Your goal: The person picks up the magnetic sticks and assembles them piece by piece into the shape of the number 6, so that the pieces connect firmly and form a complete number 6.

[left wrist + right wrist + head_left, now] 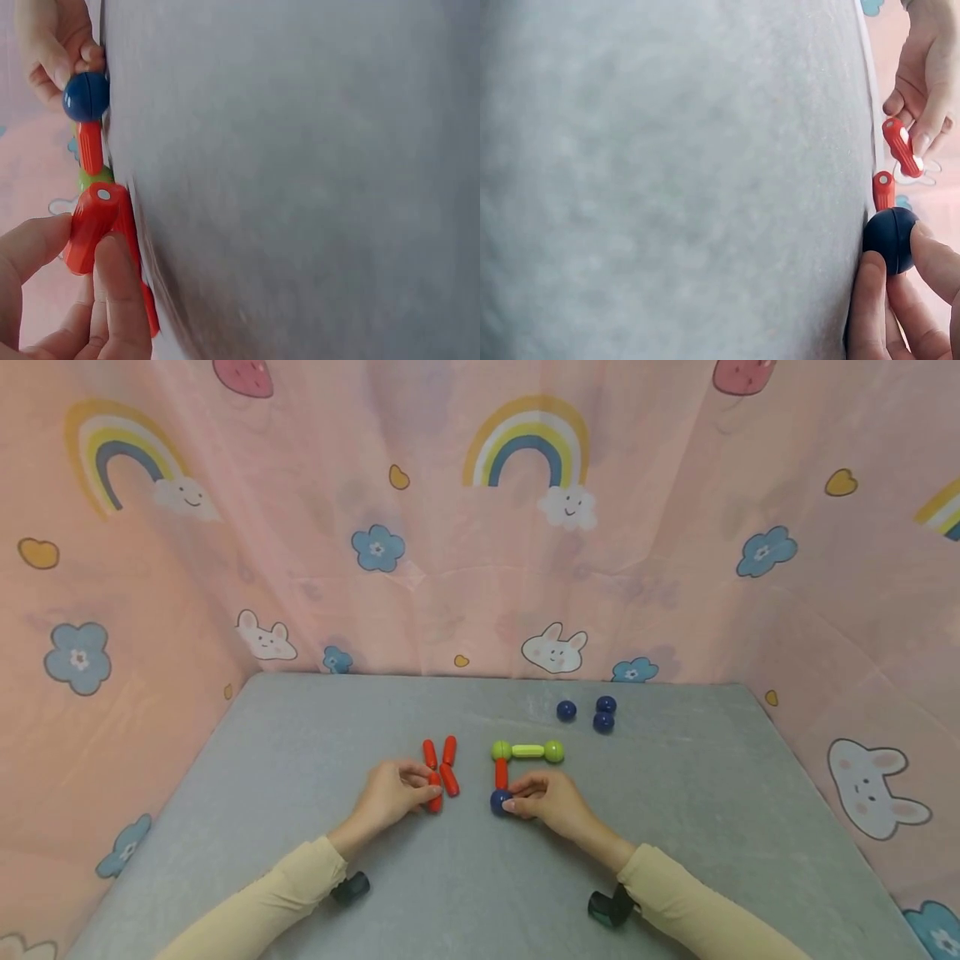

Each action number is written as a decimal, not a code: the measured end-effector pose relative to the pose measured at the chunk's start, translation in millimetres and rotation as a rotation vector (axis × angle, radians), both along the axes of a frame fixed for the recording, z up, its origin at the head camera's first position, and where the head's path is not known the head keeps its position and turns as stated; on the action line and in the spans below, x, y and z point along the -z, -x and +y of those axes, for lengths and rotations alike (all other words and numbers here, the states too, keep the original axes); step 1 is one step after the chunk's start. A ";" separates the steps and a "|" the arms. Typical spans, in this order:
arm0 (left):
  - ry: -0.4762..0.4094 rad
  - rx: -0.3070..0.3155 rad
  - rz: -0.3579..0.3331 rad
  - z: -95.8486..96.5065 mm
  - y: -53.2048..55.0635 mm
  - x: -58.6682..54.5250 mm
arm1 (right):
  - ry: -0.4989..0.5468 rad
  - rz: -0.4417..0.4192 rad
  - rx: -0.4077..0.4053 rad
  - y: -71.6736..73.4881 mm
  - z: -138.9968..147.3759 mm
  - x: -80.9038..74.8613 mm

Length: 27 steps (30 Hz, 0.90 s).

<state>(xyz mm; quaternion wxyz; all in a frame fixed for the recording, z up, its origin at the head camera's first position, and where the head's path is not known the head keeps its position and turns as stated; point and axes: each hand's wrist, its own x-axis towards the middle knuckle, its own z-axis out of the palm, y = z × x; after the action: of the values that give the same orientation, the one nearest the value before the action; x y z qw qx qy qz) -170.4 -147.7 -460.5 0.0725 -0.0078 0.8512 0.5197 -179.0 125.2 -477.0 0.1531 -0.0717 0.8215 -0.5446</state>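
My left hand (390,795) pinches a red magnetic rod (90,229) between thumb and fingers. Three other red rods (449,780) lie just beyond that hand. My right hand (558,802) pinches a dark blue ball (499,802) at the near end of a joined piece. From this ball a red rod (501,773) runs away from me to a green ball (501,750). A green rod (527,751) goes rightward from there to a second green ball (554,752). In the right wrist view, fingers cover part of the blue ball.
Toward the back right of the grey tabletop (675,760) lie three more dark blue balls (566,711), two of them touching. A pink printed curtain (435,610) stands behind and at both sides of the table. Dark devices (609,908) sit at the wrists.
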 end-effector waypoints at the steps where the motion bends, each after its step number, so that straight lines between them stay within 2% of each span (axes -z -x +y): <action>1: -0.007 0.005 -0.009 1.5 -0.8 0.5 | 0.002 -0.002 0.000 0.0 0.0 0.0; 6: -0.049 0.060 -0.040 9.3 -7.1 2.6 | 0.013 -0.007 -0.005 0.5 0.2 2.0; 16: -0.095 0.212 -0.072 29.0 -18.1 11.4 | 0.008 0.013 -0.014 0.5 0.4 0.1; 18: -0.099 0.238 -0.082 33.3 -19.4 12.1 | 0.007 0.006 -0.016 -1.7 -0.9 -5.8; 21: -0.100 0.260 -0.087 39.7 -20.7 12.9 | 0.015 0.006 -0.022 -10.2 -3.6 -23.4; 24: -0.099 0.276 -0.093 46.8 -22.7 12.4 | 0.024 0.015 -0.022 -9.9 -2.8 -20.5; 27: -0.113 0.288 -0.100 53.0 -24.7 11.8 | 0.036 0.023 -0.023 -4.3 0.0 -6.3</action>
<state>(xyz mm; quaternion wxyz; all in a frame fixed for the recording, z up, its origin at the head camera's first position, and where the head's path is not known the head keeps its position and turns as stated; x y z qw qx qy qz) -145.7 -94.7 -472.3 0.1890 0.0928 0.8082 0.5499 -174.7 125.3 -470.7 0.1488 -0.0902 0.8122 -0.5568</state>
